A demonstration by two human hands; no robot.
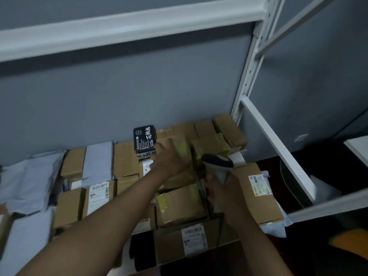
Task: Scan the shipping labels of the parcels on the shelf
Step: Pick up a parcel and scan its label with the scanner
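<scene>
Several brown cardboard parcels fill the shelf, some with white shipping labels facing up. My left hand reaches across the middle and grips a brown parcel with yellow-green tape. My right hand holds a grey and black barcode scanner by its handle, its head pointing left toward that parcel. A black box with white characters stands upright just left of my left hand. A labelled parcel lies right of the scanner.
Grey plastic mailer bags lie at the shelf's left. A white metal upright and cross rail bound the right side. An upper shelf board hangs overhead. A labelled box sits at the front edge.
</scene>
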